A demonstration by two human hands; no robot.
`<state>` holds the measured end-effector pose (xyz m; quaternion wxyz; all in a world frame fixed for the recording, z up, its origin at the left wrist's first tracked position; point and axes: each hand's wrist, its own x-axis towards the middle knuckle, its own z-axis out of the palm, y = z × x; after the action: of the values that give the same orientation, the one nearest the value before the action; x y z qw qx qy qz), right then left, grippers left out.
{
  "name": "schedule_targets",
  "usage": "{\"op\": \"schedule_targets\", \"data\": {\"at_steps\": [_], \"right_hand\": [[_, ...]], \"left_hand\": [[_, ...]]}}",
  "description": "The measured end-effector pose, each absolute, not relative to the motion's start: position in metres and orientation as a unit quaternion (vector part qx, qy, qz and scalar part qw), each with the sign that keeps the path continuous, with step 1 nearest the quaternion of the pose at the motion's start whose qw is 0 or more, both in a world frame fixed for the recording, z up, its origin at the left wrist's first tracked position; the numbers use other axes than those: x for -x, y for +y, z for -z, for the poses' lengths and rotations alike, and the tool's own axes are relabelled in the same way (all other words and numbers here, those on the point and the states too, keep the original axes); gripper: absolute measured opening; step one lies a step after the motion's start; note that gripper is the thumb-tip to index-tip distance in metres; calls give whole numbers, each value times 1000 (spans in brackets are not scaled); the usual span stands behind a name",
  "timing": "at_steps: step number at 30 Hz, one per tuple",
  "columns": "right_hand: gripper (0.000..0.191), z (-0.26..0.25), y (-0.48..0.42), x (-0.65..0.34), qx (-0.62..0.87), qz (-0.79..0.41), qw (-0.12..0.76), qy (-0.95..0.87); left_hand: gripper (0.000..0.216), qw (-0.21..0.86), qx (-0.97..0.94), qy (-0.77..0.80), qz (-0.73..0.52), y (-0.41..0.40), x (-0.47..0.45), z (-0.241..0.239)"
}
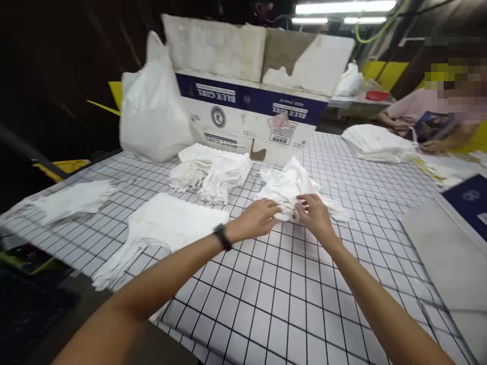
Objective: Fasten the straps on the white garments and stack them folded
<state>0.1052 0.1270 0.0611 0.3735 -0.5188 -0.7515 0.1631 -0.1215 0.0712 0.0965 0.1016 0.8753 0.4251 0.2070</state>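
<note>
A crumpled heap of white cloth (284, 183) lies on the checked table in front of the carton, its edges loose and folded over. My left hand (259, 218), with a black band at the wrist, takes the near left edge between thumb and fingers. Just right of it, my right hand (315, 215) has its fingers curled onto the near side of the same heap. Part of the cloth under the fingertips is hidden. To the left are a neat stack of white cut garment pieces (175, 220) and, behind that, another folded-over stack (213, 170).
Behind stands a BLUE GIRL carton (236, 116), with a full white plastic bag (152, 111) left of it. Thin white pieces (76, 200) lie far left. Another carton (449, 253) borders the right. Across the table (266, 299), a person sits near a white stack (376, 142).
</note>
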Motion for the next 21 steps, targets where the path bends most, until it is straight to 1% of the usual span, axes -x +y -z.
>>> {"op": "schedule_targets", "data": {"at_steps": [2,4,5,7,9,10,13,15,16,18,21], "right_hand": [[39,-51,143,-104,527,-157,391,-739],[48,-40,159,-100,531,-150,390,-737],[47,-36,167,-97,530,-150,384,-741],[35,-32,176,-94,516,-152,371,-757],[23,-34,177,-93,503,-152,370,-766],[20,-38,175,-94,500,-151,372,-767],[17,-60,161,-103,508,-147,378,-760],[15,-85,148,-111,499,-151,384,-762],[16,-99,140,-116,480,-178,397,-762],[20,-130,125,-124,455,-273,428,-732],[27,-171,103,-135,412,-419,481,-651]], "left_hand": [[35,82,-868,452,-188,104,93,-92],[36,71,-838,511,-176,132,78,-87],[34,76,-824,535,-172,143,75,-84],[31,75,-805,562,-175,156,74,-82],[25,82,-805,559,-180,160,76,-82],[21,89,-810,551,-181,159,78,-83],[8,109,-824,521,-193,156,84,-94],[12,118,-828,499,-228,153,89,-108],[16,152,-823,472,-275,151,92,-118],[25,247,-809,410,-342,144,95,-142],[38,376,-773,327,-392,126,96,-182]]}}
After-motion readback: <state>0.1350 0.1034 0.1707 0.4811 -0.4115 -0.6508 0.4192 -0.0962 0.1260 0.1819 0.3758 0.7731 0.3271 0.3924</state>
